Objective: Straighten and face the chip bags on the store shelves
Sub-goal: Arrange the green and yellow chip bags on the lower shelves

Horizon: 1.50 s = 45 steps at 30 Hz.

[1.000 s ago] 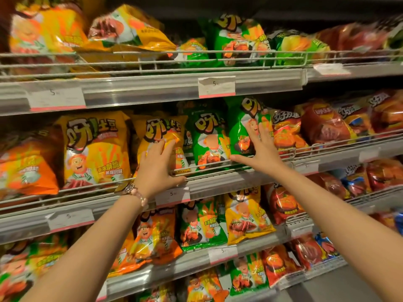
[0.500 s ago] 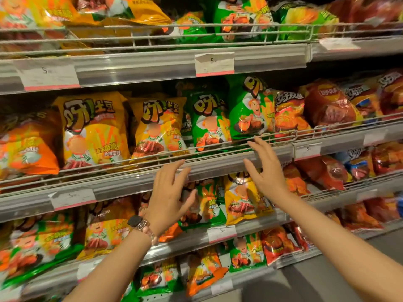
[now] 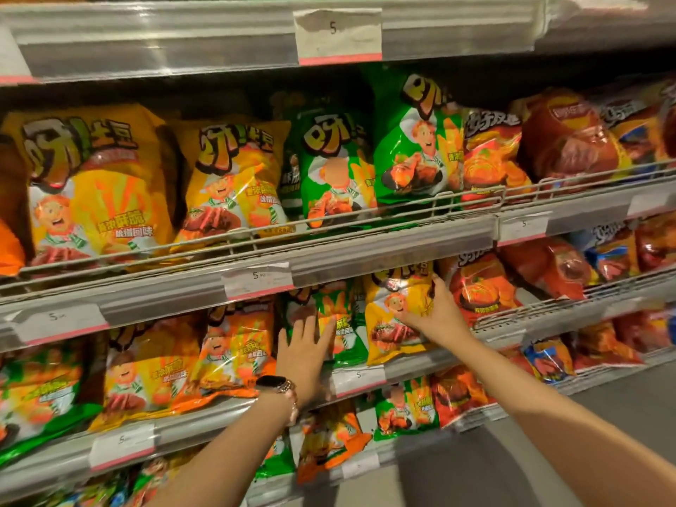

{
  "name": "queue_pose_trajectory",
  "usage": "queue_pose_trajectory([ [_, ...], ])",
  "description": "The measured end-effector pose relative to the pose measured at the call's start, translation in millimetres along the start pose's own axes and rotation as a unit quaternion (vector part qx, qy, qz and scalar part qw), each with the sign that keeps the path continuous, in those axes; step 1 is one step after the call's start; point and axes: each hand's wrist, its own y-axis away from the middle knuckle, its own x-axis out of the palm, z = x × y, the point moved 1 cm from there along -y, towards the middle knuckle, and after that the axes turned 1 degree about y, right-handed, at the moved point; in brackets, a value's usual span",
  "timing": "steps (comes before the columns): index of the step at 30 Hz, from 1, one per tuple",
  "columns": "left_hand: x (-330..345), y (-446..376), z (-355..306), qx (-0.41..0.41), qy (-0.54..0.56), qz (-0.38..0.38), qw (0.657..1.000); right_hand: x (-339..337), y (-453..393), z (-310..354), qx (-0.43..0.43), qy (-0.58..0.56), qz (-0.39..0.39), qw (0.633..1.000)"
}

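Observation:
Chip bags stand in rows on wire-fronted shelves. On the shelf below the middle rail, my right hand (image 3: 435, 316) grips the right edge of a yellow chip bag (image 3: 387, 323), which stands upright and faces out. To its left my left hand (image 3: 303, 354), with a watch on the wrist, lies flat with fingers apart against a green chip bag (image 3: 344, 334). On the shelf above stand two yellow bags (image 3: 95, 184) (image 3: 234, 181) and two green bags (image 3: 336, 166) (image 3: 417, 140), front sides out.
Orange bags (image 3: 234, 353) sit left of my left hand. Red bags (image 3: 486, 287) crowd the right side of each shelf. Metal rails with price tags (image 3: 256, 279) and low wire fences (image 3: 439, 203) front every shelf. Grey floor (image 3: 512, 470) shows at the bottom right.
Both hands dropped from the upper wire-fronted shelf to the shelf below. The right hand took hold of the yellow bag and the left pressed onto the green bag.

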Motion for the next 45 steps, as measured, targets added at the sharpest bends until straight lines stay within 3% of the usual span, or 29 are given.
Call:
queue_pose_trajectory([
  [4,12,-6,1,-0.006,-0.016,-0.034,0.999,8,-21,-19,0.071,-0.126,0.048,0.988],
  [9,17,-8,4,0.002,0.001,-0.033,0.999,9,-31,-28,0.115,-0.144,0.085,0.979],
  [18,6,6,7,0.021,0.011,-0.043,0.999,7,-2,2,0.058,-0.152,0.017,0.986],
  [22,-16,41,27,0.003,0.081,-0.182,0.980,11,20,21,0.032,-0.177,-0.007,0.984],
  [25,-18,60,51,-0.076,0.103,-0.340,0.932,20,36,33,0.026,-0.175,-0.043,0.983],
  [27,-18,68,67,-0.174,0.155,-0.321,0.918,27,46,37,0.021,-0.168,-0.050,0.984],
  [29,-15,69,78,-0.249,0.202,-0.236,0.917,34,55,41,0.023,-0.163,-0.054,0.985],
  [33,-11,64,86,-0.301,0.216,-0.145,0.917,46,66,52,0.028,-0.135,-0.064,0.988],
  [38,-15,62,90,-0.325,0.270,-0.187,0.887,56,75,61,0.017,-0.111,-0.071,0.991],
  [45,-31,82,97,-0.276,0.382,-0.265,0.842,60,82,67,0.023,-0.067,-0.082,0.994],
])
